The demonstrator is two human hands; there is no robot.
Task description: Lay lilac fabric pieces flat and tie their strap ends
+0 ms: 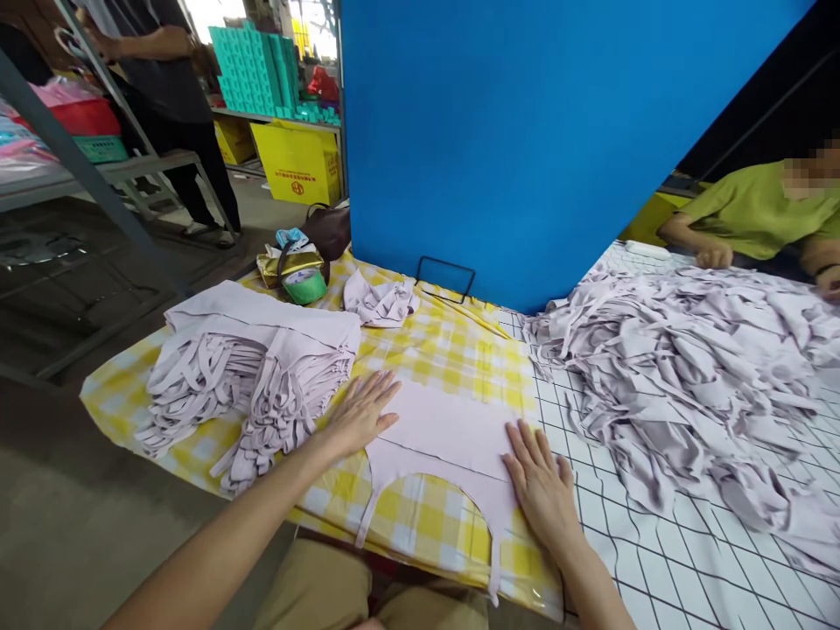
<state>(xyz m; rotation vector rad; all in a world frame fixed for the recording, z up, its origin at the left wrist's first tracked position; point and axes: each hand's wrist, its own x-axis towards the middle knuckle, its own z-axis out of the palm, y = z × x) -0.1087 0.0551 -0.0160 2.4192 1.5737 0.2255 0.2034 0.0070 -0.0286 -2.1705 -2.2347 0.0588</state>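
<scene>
A pale lilac fabric piece point(446, 429) with two straps lies spread on the yellow checked cloth point(452, 350), its straps toward the front edge. My left hand point(363, 411) rests flat on its left end, fingers stretched out. On the right end lies my right hand point(539, 479), palm down with fingers spread. Neither hand grips anything. Left of my left hand is a layered stack of similar strapped pieces point(262, 350), straps hanging forward. A crumpled lilac piece point(379, 299) sits behind the spread one.
A large lilac fabric heap point(696, 367) covers the right side, with a person in a green shirt point(741, 210) behind it. A blue panel point(512, 140) stands at the back. Green tape point(305, 284) and a dark bag point(328, 229) lie back left. Another person point(171, 96) stands beyond.
</scene>
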